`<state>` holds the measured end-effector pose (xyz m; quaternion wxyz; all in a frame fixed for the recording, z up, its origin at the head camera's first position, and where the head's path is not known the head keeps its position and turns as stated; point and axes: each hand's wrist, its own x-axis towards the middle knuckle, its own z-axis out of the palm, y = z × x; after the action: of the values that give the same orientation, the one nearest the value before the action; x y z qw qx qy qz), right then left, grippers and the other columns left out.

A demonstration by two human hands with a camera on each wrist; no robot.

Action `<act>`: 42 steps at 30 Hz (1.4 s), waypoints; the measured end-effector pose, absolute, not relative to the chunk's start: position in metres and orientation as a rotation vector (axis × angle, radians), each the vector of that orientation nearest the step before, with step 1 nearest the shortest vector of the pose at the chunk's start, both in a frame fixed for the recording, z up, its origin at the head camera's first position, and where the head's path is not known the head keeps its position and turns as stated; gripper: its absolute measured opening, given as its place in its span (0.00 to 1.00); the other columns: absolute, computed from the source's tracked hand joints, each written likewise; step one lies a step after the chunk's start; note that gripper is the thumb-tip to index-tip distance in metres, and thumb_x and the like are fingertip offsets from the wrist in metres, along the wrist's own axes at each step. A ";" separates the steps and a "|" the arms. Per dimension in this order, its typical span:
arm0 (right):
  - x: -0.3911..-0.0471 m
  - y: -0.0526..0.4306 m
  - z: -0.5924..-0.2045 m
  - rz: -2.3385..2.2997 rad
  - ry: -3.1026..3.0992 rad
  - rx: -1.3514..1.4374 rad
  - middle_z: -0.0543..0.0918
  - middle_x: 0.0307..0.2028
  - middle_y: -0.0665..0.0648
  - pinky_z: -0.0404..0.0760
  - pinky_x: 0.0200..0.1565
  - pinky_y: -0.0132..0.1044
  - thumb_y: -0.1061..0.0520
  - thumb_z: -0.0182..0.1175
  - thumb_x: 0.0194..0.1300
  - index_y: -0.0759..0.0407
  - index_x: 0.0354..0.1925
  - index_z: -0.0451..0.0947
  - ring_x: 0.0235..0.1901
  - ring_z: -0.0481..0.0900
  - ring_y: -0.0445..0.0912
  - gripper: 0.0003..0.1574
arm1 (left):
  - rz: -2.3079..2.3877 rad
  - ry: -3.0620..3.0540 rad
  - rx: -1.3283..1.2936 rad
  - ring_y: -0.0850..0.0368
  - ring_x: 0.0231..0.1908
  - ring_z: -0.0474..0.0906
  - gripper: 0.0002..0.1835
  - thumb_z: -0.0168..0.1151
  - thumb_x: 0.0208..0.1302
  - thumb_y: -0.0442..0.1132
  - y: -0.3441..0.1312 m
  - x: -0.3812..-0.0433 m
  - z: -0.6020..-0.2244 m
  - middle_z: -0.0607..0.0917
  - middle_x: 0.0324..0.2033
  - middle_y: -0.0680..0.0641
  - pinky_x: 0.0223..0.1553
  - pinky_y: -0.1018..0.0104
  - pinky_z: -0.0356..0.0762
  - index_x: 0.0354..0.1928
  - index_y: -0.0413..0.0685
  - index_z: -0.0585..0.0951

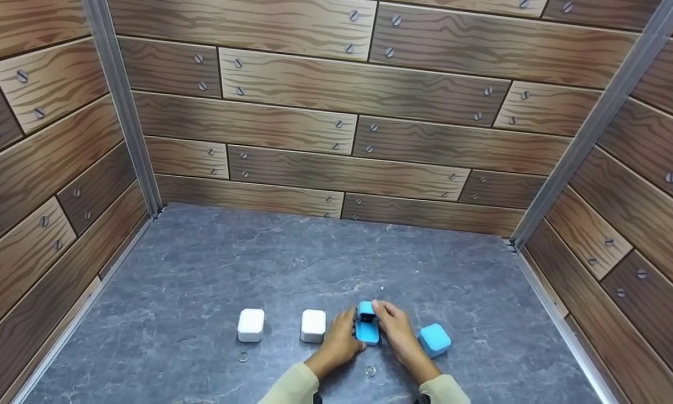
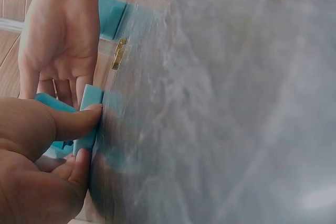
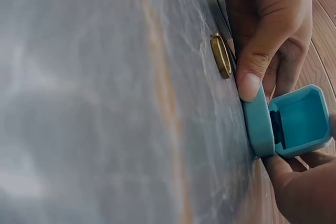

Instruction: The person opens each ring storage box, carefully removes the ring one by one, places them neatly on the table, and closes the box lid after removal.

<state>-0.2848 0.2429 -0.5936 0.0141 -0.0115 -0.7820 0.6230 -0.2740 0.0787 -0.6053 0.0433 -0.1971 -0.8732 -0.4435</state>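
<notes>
A blue ring box (image 1: pixel 367 332) stands on the table with its lid raised and a dark insert inside. My left hand (image 1: pixel 340 338) grips its base, thumb at the near edge and fingers along the left side. From the other side my right hand (image 1: pixel 397 326) holds the box, its thumb at the raised lid (image 3: pixel 302 121). A ring (image 1: pixel 371 371) lies on the table in front of the box; it looks gold-coloured in the wrist views, where the ring (image 3: pixel 221 56) rests close to my left thumb.
Left of my hands stand two closed white boxes, the nearer white box (image 1: pixel 313 325) and the farther white box (image 1: pixel 251 325). Another ring (image 1: pixel 243 357) lies before the farther one. A closed blue box (image 1: pixel 434 339) sits beside my right wrist. Wood-patterned walls (image 1: pixel 291 123) enclose the grey table (image 1: pixel 246 252).
</notes>
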 end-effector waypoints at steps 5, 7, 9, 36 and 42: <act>-0.282 0.241 -0.592 1.918 -2.444 -0.025 0.79 0.61 0.67 0.77 0.61 0.48 0.43 0.55 0.76 0.68 0.64 0.74 0.62 0.76 0.56 0.33 | -1.367 -2.669 -0.594 0.41 0.54 0.77 0.41 0.76 0.46 0.29 0.078 -0.274 -0.604 0.81 0.52 0.38 0.56 0.48 0.74 0.65 0.35 0.71; -0.280 0.241 -0.591 1.915 -2.455 -0.009 0.79 0.62 0.67 0.76 0.62 0.48 0.44 0.55 0.76 0.68 0.65 0.73 0.63 0.75 0.58 0.33 | -1.372 -2.673 -0.583 0.42 0.52 0.77 0.40 0.76 0.45 0.29 0.078 -0.274 -0.604 0.81 0.50 0.39 0.55 0.48 0.75 0.64 0.35 0.72; -0.278 0.240 -0.588 1.909 -2.461 0.015 0.77 0.63 0.69 0.75 0.64 0.50 0.46 0.54 0.76 0.69 0.66 0.72 0.65 0.73 0.61 0.33 | -1.373 -2.686 -0.577 0.42 0.51 0.77 0.40 0.76 0.45 0.29 0.079 -0.274 -0.604 0.81 0.49 0.40 0.55 0.49 0.75 0.64 0.35 0.72; -0.266 0.250 -0.595 1.793 -2.639 0.352 0.67 0.69 0.67 0.59 0.71 0.61 0.64 0.58 0.69 0.62 0.67 0.74 0.73 0.57 0.67 0.28 | -1.292 -2.699 -0.602 0.36 0.57 0.76 0.37 0.75 0.48 0.30 0.082 -0.274 -0.604 0.80 0.54 0.34 0.60 0.43 0.73 0.63 0.29 0.72; -0.263 0.251 -0.597 1.744 -2.656 0.378 0.67 0.67 0.66 0.63 0.69 0.54 0.67 0.58 0.67 0.60 0.66 0.75 0.71 0.59 0.66 0.29 | -1.310 -2.687 -0.613 0.37 0.55 0.76 0.35 0.74 0.48 0.29 0.083 -0.272 -0.604 0.80 0.53 0.35 0.59 0.44 0.73 0.61 0.31 0.74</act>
<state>-0.2632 0.2509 -0.5974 -0.0292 0.1182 -0.8297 0.5448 -0.2716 0.0826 -0.6043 0.0450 -0.2006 -0.8797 -0.4288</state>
